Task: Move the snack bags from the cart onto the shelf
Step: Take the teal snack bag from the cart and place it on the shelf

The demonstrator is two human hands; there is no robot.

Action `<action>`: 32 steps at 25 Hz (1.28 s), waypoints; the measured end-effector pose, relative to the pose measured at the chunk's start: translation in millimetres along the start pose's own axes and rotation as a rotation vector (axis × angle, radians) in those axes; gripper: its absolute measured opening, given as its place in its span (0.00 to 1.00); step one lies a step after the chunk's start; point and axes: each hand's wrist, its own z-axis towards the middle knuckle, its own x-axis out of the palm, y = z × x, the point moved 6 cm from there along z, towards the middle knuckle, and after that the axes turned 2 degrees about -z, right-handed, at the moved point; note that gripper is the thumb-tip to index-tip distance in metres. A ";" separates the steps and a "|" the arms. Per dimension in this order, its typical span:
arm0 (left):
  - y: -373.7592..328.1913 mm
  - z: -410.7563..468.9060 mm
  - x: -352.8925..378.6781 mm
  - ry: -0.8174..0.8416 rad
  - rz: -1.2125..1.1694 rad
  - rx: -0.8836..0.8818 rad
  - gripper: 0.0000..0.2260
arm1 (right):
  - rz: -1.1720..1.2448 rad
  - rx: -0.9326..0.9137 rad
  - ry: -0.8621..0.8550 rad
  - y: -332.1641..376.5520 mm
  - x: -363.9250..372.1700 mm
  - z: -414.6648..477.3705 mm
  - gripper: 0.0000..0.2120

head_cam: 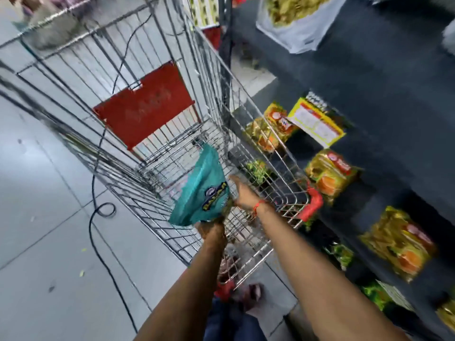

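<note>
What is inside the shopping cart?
One teal snack bag, gripped by the left hand, the right hand at its edge. Bag and arms cover part of the cart floor.

Grey tiled floor [37, 193] fills left and near side. Black cable [91, 232] snakes across it, one loop just beside cart. Wire cart [221, 77] stands on floor at centre, red panel [145, 104] inside toward far end. Dark shelf unit [369, 94] at right, just beside cart. Far upper shelf: clear bag [295, 18] of yellowish snacks. Middle shelf: yellow-orange packets [331, 173] in row, far to near; yellow-bordered pack [316, 121] at far end. Level below: green packets [341, 254]. Picture blurred, labels unreadable.
</note>
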 end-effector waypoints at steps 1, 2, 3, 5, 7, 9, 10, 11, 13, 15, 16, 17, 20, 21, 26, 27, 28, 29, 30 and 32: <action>-7.7 1.6 -3.0 -0.119 -0.079 0.062 0.16 | -0.021 -0.016 0.013 2.6 0.2 8.4 0.40; -15.2 0.5 -2.2 -0.181 -0.114 0.110 0.17 | -0.038 -0.031 0.028 5.9 0.0 14.3 0.39; -18.7 0.9 1.8 -0.186 -0.133 0.122 0.19 | -0.061 -0.037 0.044 4.8 2.0 23.5 0.37; -19.6 3.0 7.3 -0.205 -0.142 0.082 0.21 | -0.104 -0.023 0.074 3.3 4.8 31.2 0.30; -13.8 5.9 6.4 -0.222 -0.169 -0.005 0.15 | -0.101 -0.003 0.058 1.2 5.8 30.6 0.20; -16.3 0.4 11.2 -0.104 -0.134 -0.019 0.07 | -0.116 -0.018 0.052 1.6 4.7 25.5 0.24; -20.5 -3.8 11.7 -0.089 -0.057 -0.005 0.07 | -0.087 -0.041 0.047 0.7 1.3 22.2 0.31; -27.5 -7.6 6.7 -0.112 -0.029 0.077 0.02 | -0.052 -0.055 0.028 2.1 -4.2 13.2 0.37; -52.8 -22.9 -3.1 -0.068 -0.037 0.302 0.17 | 0.061 -0.043 -0.033 -1.5 -22.9 -7.7 0.34; -83.4 -49.0 -5.1 0.121 -0.045 0.460 0.23 | 0.195 -0.034 -0.116 2.4 -44.7 -39.9 0.23; -99.0 -64.4 -4.8 0.222 -0.020 0.529 0.23 | 0.232 -0.077 -0.155 9.7 -56.8 -57.2 0.23; -114.3 -77.8 -4.7 0.303 -0.012 0.588 0.23 | 0.246 -0.155 -0.211 19.3 -69.5 -73.3 0.29; -160.6 -129.3 -2.9 0.520 -0.013 0.718 0.24 | 0.276 -0.345 -0.417 51.3 -107.4 -132.3 0.28; -175.5 -149.2 0.6 0.573 -0.003 0.763 0.21 | 0.316 -0.379 -0.492 59.3 -120.8 -155.6 0.26; -234.2 -250.5 48.8 0.889 0.020 0.952 0.17 | 0.434 -0.510 -0.847 70.5 -189.5 -249.4 0.27; -241.1 -263.2 64.7 0.958 0.036 0.955 0.17 | 0.495 -0.504 -0.893 65.8 -203.0 -257.7 0.30; -247.3 -278.2 84.5 1.033 0.065 0.954 0.16 | 0.548 -0.496 -0.947 58.4 -218.3 -266.4 0.32; -250.9 -289.8 105.8 1.089 0.111 0.958 0.16 | 0.586 -0.491 -1.000 49.3 -232.9 -274.2 0.34; -254.2 -300.0 127.3 1.126 0.161 0.968 0.15 | 0.607 -0.485 -1.044 38.8 -246.7 -279.3 0.36; -258.3 -314.7 170.6 1.184 0.251 0.983 0.14 | 0.626 -0.458 -1.115 21.7 -271.8 -287.5 0.40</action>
